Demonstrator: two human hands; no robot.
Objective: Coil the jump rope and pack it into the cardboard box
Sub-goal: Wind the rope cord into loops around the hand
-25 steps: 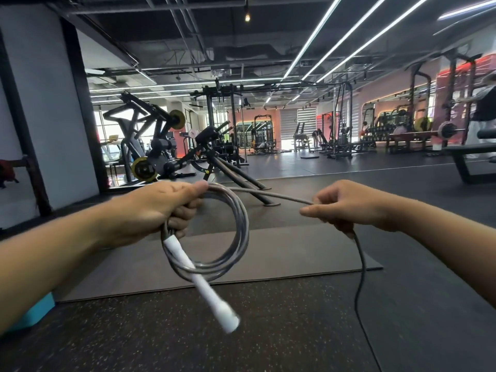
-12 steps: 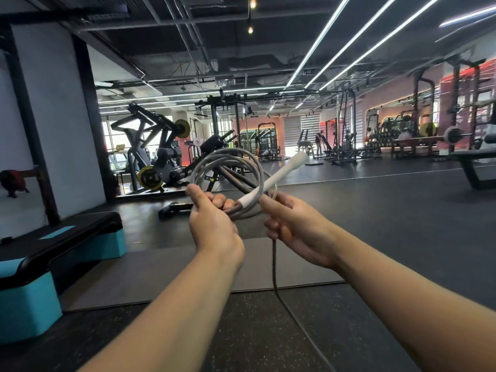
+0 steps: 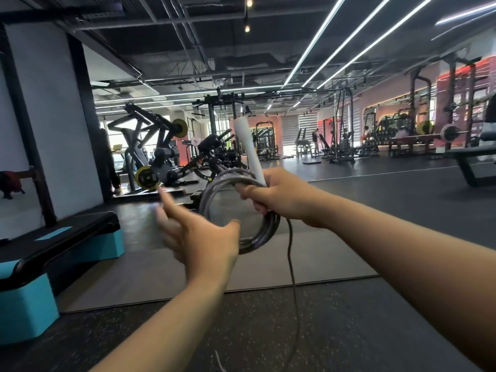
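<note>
- A gym floor of dark speckled rubber spreads underfoot, with a grey mat [image 3: 281,267] laid across it; no cardboard box is in view.
- Nearest the camera, a loose tail of the jump rope [image 3: 291,277] trails down from the coil [image 3: 264,232] toward the floor: thin, limp, light, likely to swing and tangle.
- The left hand [image 3: 198,237] is just left of the coil, fingers spread and holding nothing; blur makes it hard to say whether the thumb touches the loops.
- The right hand [image 3: 279,196] is closed around the top of the coil and the base of the white handle [image 3: 248,150], which stands upright above it.
- The loops look springy, so pinching all strands together at one point, beside the rigid handle, seems the soundest hold.
- Beyond the coil stand weight machines [image 3: 150,151].
</note>
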